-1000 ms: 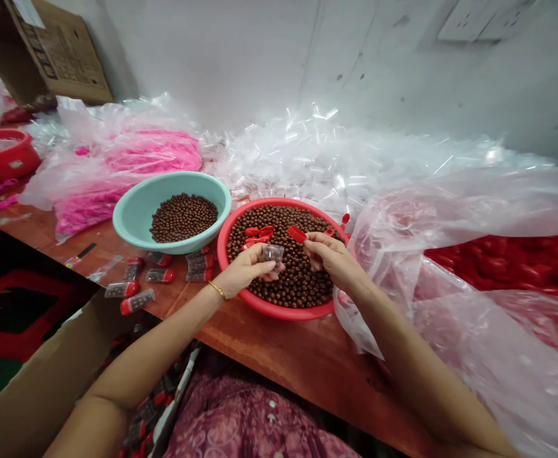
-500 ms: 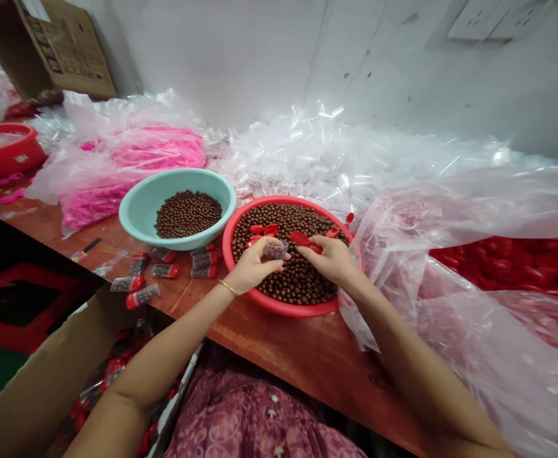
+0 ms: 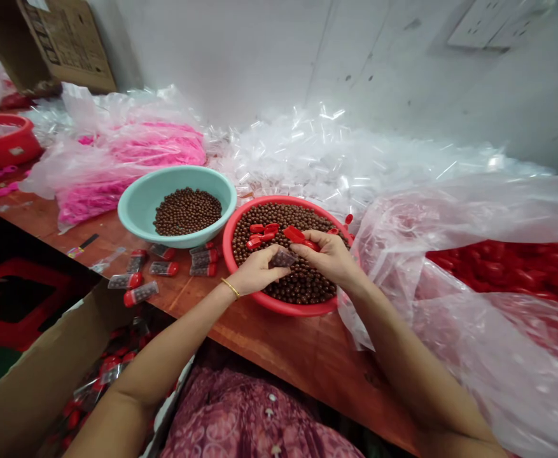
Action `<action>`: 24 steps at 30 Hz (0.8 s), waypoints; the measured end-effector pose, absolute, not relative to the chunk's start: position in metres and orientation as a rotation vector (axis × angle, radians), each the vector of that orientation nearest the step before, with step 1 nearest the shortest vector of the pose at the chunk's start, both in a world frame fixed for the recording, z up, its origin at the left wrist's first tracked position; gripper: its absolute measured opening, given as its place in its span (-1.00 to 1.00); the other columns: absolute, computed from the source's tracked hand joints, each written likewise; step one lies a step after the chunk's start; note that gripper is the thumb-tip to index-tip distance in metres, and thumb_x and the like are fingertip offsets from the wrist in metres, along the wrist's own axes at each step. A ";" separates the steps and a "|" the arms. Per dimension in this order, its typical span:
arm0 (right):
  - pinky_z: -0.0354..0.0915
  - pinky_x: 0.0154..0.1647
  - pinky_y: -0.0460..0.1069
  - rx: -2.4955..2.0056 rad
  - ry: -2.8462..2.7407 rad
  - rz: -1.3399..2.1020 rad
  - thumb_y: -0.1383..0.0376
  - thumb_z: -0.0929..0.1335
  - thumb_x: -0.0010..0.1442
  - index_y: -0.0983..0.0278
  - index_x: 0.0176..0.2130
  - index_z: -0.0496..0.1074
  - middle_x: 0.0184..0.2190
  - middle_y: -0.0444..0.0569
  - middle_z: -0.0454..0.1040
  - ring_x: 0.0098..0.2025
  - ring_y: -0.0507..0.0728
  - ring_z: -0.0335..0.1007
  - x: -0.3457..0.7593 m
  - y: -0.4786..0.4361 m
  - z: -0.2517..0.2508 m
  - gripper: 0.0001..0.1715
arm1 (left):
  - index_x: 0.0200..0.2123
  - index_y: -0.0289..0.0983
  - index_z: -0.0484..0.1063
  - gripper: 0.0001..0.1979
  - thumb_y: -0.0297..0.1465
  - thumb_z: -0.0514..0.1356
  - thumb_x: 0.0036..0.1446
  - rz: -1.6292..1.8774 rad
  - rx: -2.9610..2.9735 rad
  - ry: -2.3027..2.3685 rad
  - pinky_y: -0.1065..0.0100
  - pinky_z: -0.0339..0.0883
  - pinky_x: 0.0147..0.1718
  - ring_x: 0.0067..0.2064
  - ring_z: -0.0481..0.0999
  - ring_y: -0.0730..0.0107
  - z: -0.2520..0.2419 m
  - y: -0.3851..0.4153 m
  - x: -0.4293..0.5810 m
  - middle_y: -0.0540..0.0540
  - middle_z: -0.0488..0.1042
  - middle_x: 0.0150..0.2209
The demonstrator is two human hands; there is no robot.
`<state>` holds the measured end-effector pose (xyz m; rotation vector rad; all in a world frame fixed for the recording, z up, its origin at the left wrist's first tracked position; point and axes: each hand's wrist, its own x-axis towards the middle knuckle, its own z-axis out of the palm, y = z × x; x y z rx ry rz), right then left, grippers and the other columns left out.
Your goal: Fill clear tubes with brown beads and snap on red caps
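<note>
Over a red basin (image 3: 282, 310) of small brown balls (image 3: 302, 283), my left hand (image 3: 254, 270) is closed around a clear plastic tube (image 3: 283, 257) with dark balls inside. My right hand (image 3: 329, 254) pinches a red plastic scoop (image 3: 294, 235) just beside the tube; its fingers partly hide the scoop. Several loose red scoop-shaped pieces (image 3: 262, 234) lie on the balls left of my right hand. More red pieces (image 3: 348, 219) rest at the basin's right rim.
A teal basin (image 3: 128, 207) with brown balls stands to the left. Filled red-capped tubes (image 3: 164, 268) lie before it. An open carton (image 3: 25, 394) of such tubes is below the table edge. Clear tubes (image 3: 307, 152) heap along the wall; a plastic bag (image 3: 474, 337) of red pieces bulges at right.
My left hand has tipped the tube so it slants down to the right, nearer my right hand. The scoop in my right hand has shifted slightly left and up.
</note>
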<state>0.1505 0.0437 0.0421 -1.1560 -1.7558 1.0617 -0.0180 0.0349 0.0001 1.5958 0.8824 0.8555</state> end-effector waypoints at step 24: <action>0.05 -0.69 -0.14 -1.216 -1.507 1.348 0.07 0.31 0.01 0.29 -0.30 0.30 -0.52 -0.20 0.35 -0.71 -0.10 0.13 0.153 0.035 0.029 -0.64 | -0.26 -0.31 0.34 -0.79 -0.38 0.19 -0.01 0.904 1.618 0.897 0.45 0.27 -0.33 -0.33 0.34 0.50 0.007 0.029 -0.021 0.01 0.36 -0.36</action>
